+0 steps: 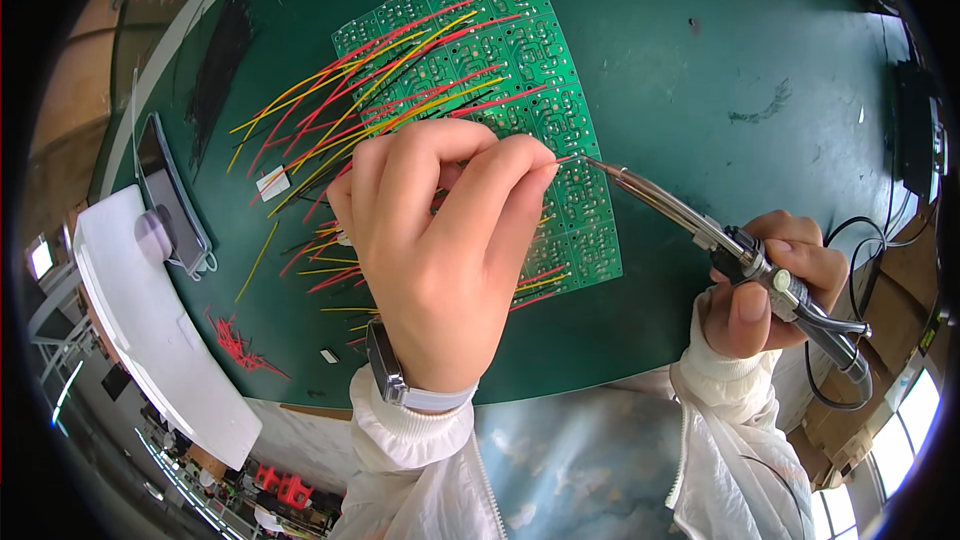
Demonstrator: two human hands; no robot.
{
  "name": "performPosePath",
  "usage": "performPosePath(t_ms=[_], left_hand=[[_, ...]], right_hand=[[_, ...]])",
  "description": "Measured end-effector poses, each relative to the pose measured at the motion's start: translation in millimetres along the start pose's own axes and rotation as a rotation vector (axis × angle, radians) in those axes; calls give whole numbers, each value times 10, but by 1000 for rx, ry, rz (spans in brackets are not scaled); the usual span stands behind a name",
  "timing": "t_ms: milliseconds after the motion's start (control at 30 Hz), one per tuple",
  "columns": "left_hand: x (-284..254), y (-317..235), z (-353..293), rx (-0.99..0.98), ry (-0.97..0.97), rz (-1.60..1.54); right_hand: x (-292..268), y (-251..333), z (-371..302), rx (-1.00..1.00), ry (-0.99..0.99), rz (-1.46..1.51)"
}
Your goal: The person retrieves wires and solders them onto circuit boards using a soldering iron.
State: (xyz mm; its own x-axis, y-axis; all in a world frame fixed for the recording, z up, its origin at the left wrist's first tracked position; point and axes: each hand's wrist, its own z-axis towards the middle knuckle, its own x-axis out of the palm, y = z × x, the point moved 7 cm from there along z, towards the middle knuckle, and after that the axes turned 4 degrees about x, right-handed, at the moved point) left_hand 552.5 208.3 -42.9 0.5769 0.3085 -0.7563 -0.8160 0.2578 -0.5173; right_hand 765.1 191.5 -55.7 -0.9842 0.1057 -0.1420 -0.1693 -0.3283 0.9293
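Note:
A panel of green circuit boards [543, 45] lies on the table, with red, yellow and black wires [400, 55] attached in rows and trailing off to the left. Over its middle, my left hand [440, 240] is closed, thumb and forefinger pinching a thin red wire [567, 158] whose end meets the panel near its right edge. My right hand [790, 265] grips a soldering iron [665, 202] with a feed attachment and a black cable. The iron's tip reaches the board right beside the wire end. My left hand hides part of the panel and several wires.
The green table mat [700, 90] spreads around the panel. To the left are a phone [175, 195], a curved white panel [150, 310] and a pile of short red wires [243, 348]. A black device [918, 130] with cables sits at the far right.

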Motion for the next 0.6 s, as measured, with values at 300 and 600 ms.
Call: performPosePath(t_ms=[300,600], left_hand=[[21,10,-30,-12,1,2],[9,23,-45,-11,-10,54]], right_hand=[[22,-6,11,-3,1,-9],[41,-5,25,-11,8,-28]])
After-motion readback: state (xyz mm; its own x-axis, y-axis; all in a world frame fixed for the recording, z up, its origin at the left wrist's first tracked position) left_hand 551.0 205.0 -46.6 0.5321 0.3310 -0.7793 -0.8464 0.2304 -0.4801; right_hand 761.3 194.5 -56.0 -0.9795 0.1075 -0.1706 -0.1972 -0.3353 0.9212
